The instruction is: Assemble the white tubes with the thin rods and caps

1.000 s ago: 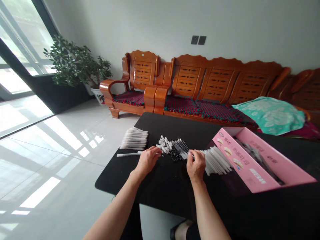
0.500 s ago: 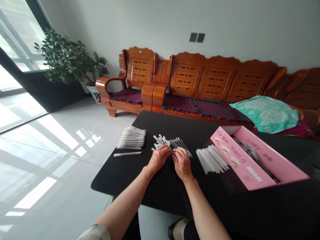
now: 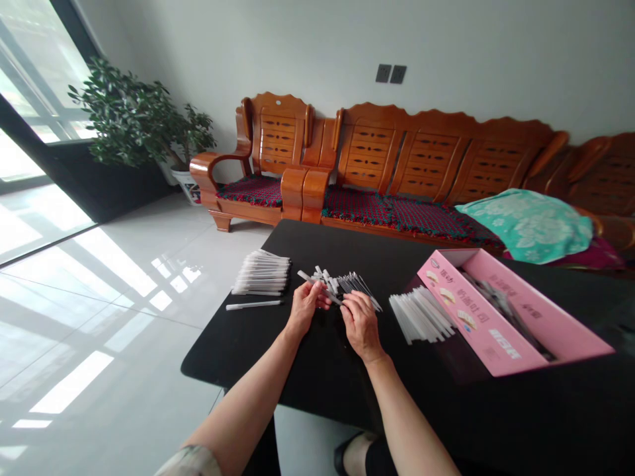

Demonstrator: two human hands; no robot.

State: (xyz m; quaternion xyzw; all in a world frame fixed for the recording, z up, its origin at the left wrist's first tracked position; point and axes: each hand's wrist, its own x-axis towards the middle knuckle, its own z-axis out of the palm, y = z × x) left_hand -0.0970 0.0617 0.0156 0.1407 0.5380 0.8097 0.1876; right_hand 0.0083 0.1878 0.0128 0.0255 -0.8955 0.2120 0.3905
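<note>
A white pen (image 3: 332, 297) lies slantwise between my hands, over the middle of the black table. My left hand (image 3: 306, 305) is closed around its middle, thumb on top. At the pen's lower right end, the fingers of my right hand (image 3: 361, 320) pinch it; the very tip is hidden by them. Just beyond my hands lie a small heap of white pen caps (image 3: 326, 277) and a row of dark-tipped pen refills (image 3: 358, 284). To the right of my right hand, translucent white pen barrels (image 3: 419, 316) lie side by side.
A stack of white pens (image 3: 262, 272) lies at the table's left, with a single pen (image 3: 253, 305) in front of it. An open pink box (image 3: 489, 330) with grey things inside stands at the right. Behind the black table (image 3: 317, 238) is a wooden sofa (image 3: 377, 145).
My left hand has shifted a little left and turned, and the white pen now shows between my hands. My right hand has stayed almost in place.
</note>
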